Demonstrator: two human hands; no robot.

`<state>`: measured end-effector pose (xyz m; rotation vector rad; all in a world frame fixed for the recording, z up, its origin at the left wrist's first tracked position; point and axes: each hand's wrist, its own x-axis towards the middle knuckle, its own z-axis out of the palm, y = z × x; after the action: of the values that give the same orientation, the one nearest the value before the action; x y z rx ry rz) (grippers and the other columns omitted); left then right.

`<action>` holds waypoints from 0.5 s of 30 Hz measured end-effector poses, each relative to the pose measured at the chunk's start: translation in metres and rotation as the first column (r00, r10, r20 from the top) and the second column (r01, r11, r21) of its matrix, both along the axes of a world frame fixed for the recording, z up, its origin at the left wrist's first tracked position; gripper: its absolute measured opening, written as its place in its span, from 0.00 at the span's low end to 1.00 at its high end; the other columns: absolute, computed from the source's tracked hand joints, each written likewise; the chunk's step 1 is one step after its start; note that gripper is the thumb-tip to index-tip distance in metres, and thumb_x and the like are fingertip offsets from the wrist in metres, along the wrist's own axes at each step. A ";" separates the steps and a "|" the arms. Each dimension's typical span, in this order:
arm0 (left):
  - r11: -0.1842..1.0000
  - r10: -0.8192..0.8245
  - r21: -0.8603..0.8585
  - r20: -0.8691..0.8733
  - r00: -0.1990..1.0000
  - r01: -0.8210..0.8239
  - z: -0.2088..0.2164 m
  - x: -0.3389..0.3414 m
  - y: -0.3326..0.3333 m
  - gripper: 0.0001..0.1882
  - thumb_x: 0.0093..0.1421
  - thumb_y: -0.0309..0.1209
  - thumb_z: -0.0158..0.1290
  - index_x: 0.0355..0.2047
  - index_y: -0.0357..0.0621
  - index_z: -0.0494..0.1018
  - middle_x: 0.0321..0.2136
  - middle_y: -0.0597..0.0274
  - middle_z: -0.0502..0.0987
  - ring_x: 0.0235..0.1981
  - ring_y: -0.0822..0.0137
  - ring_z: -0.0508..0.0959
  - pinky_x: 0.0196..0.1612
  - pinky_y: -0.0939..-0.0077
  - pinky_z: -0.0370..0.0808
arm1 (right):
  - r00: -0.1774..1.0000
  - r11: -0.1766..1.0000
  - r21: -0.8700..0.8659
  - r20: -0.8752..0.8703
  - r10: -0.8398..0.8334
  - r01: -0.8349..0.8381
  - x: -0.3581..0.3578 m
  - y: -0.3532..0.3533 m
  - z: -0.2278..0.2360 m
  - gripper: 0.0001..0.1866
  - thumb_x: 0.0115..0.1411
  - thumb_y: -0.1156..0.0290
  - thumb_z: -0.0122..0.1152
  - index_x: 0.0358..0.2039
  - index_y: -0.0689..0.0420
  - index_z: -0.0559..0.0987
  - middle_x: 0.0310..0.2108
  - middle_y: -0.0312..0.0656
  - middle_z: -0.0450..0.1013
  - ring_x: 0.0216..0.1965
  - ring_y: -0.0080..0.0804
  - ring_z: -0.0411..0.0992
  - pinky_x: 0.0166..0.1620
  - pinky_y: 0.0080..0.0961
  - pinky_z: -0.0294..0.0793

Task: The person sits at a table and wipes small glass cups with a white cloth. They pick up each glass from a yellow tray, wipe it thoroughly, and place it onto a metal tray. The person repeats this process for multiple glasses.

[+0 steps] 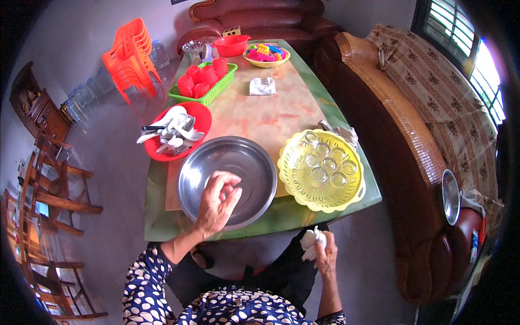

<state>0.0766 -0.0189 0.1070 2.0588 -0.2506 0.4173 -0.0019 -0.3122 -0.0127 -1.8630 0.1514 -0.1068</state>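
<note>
My left hand (219,198) hovers over a round stainless steel basin (190,162) at the near edge of the table. Its fingers are loosely curled, with a gap to the thumb and nothing visible between them. Below the table edge, near my lap, my right hand (326,257) grips a crumpled white cloth (310,242). Right of the basin, a yellow scalloped plastic tray (295,184) carries several small clear glasses (329,164). To the basin's left, a red bowl (204,115) is piled with white spoons (175,127).
Farther back stand a green basket (215,93) of red cups (201,81), a red basin (232,47) and a yellow bowl (265,65) of colourful toy blocks. A folded white cloth (262,86) lies mid-table. A grey cloth (341,132) sits behind the tray. A long sofa (374,141) lines the right side.
</note>
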 end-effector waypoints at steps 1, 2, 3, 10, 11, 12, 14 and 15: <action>0.999 -0.033 0.034 0.017 0.999 0.032 0.006 0.017 -0.006 0.10 0.54 0.26 0.53 0.37 0.42 0.69 0.33 0.67 0.69 0.30 0.77 0.68 0.31 0.83 0.66 | 0.995 0.999 -0.025 -0.095 0.025 -0.028 -0.001 -0.002 -0.014 0.13 0.53 0.73 0.54 0.40 0.60 0.69 0.28 0.49 0.72 0.29 0.39 0.71 0.34 0.33 0.71; 0.997 -0.051 0.054 0.031 0.998 0.049 0.006 0.037 -0.012 0.11 0.53 0.26 0.54 0.38 0.42 0.70 0.33 0.66 0.70 0.30 0.76 0.69 0.32 0.83 0.67 | 0.998 0.982 -0.182 0.045 0.049 -0.040 -0.002 -0.001 -0.034 0.14 0.49 0.75 0.54 0.38 0.60 0.69 0.31 0.50 0.70 0.32 0.43 0.69 0.37 0.37 0.69; 0.995 -0.068 0.074 0.040 0.997 0.065 0.000 0.057 -0.020 0.12 0.52 0.25 0.54 0.38 0.41 0.70 0.33 0.65 0.71 0.30 0.75 0.70 0.32 0.82 0.67 | 0.980 0.942 -0.335 0.174 0.095 -0.032 -0.003 0.003 -0.045 0.15 0.45 0.77 0.54 0.37 0.59 0.69 0.34 0.51 0.68 0.35 0.48 0.67 0.40 0.40 0.67; 0.973 -0.139 0.191 0.046 0.989 0.127 -0.035 0.161 -0.085 0.27 0.45 0.35 0.61 0.45 0.39 0.67 0.40 0.52 0.70 0.46 0.55 0.67 0.50 0.64 0.66 | 0.942 0.792 -0.602 0.314 0.118 0.101 -0.003 0.016 -0.070 0.17 0.37 0.73 0.60 0.31 0.58 0.69 0.37 0.48 0.67 0.40 0.49 0.64 0.45 0.43 0.61; 0.961 -0.138 0.246 0.045 0.989 0.123 -0.036 0.167 -0.093 0.30 0.44 0.36 0.62 0.46 0.39 0.67 0.41 0.52 0.69 0.48 0.54 0.65 0.52 0.63 0.64 | 0.945 0.797 -0.592 0.314 0.092 0.119 -0.002 0.014 -0.072 0.17 0.37 0.73 0.60 0.31 0.58 0.69 0.37 0.48 0.66 0.40 0.49 0.63 0.45 0.43 0.61; 0.948 -0.159 0.284 0.030 0.987 0.144 -0.046 0.180 -0.096 0.33 0.42 0.40 0.63 0.47 0.40 0.67 0.44 0.50 0.67 0.49 0.52 0.64 0.53 0.61 0.62 | 0.947 0.802 -0.582 0.315 0.068 0.136 -0.001 0.012 -0.075 0.17 0.37 0.73 0.60 0.31 0.58 0.69 0.37 0.48 0.66 0.41 0.48 0.63 0.46 0.43 0.61; 0.888 -0.227 0.422 0.061 0.972 0.181 -0.051 0.194 -0.101 0.33 0.43 0.43 0.63 0.48 0.41 0.69 0.45 0.52 0.66 0.49 0.54 0.63 0.54 0.61 0.60 | 0.956 0.809 -0.571 0.290 0.036 0.143 0.000 0.009 -0.079 0.17 0.40 0.68 0.63 0.31 0.57 0.70 0.38 0.47 0.67 0.41 0.48 0.64 0.45 0.42 0.61; 0.850 -0.264 0.488 0.069 0.962 0.199 -0.052 0.199 -0.104 0.33 0.43 0.45 0.63 0.48 0.42 0.69 0.45 0.53 0.66 0.49 0.55 0.63 0.55 0.61 0.59 | 0.958 0.804 -0.578 0.285 0.039 0.139 0.001 0.007 -0.080 0.16 0.40 0.68 0.63 0.31 0.57 0.70 0.37 0.46 0.67 0.41 0.47 0.64 0.45 0.42 0.61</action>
<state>0.2756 -0.1230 0.0549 2.4450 -0.7421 0.3676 -0.0014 -0.3053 -0.0930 -2.4480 -0.0429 -0.5102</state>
